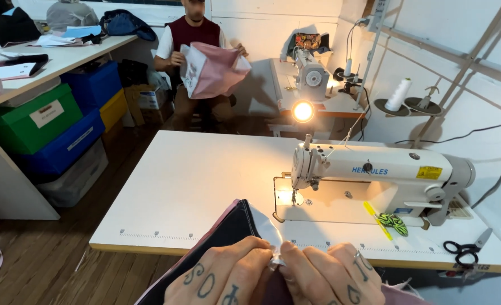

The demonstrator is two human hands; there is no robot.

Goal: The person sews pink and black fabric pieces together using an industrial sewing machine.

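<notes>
My left hand [228, 277] and my right hand [332, 274] meet at the bottom of the head view, knuckles up, pinching the edge of a folded fabric piece [240, 223]. The fabric is dark navy with a pink layer under it and a white lining showing at its far corner. It lies over the near edge of the white sewing table [194, 181]. A white sewing machine [374, 172] stands just beyond my right hand, its needle area lit.
Black scissors [466, 248] lie at the table's right corner; a yellow pen [376, 219] and green patterned scrap [394, 223] lie by the machine. Another person [197, 53] sits beyond holding pink fabric beside a second sewing machine [311, 73]. Coloured storage bins [53, 127] stand left.
</notes>
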